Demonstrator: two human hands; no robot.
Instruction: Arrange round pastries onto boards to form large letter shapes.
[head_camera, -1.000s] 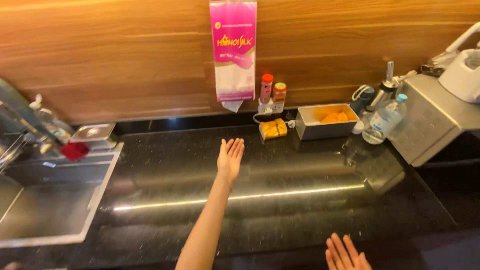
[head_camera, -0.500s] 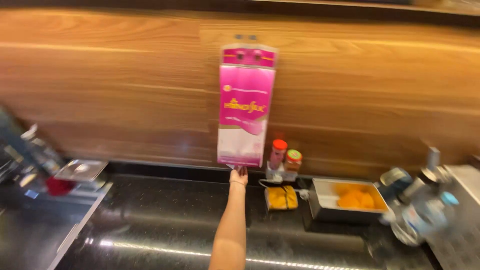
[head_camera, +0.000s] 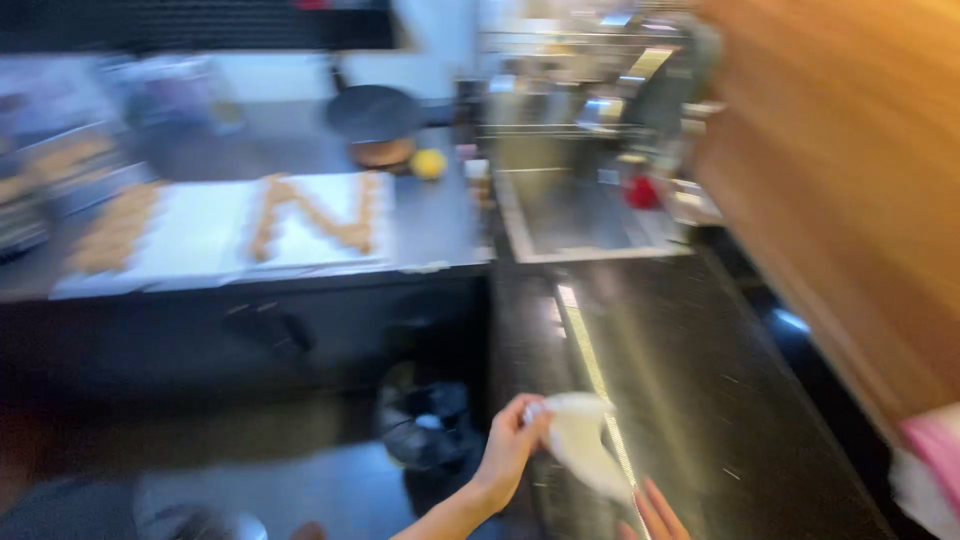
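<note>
Pinching a thin white crumpled plastic bag, the left hand has its fingers closed on the bag's upper edge, at 6 o'clock over the black speckled stone tabletop; right hand only partly in frame, fingers straight and apart, just below the bag; steel sink at 12 o'clock; picture blurred.
</note>
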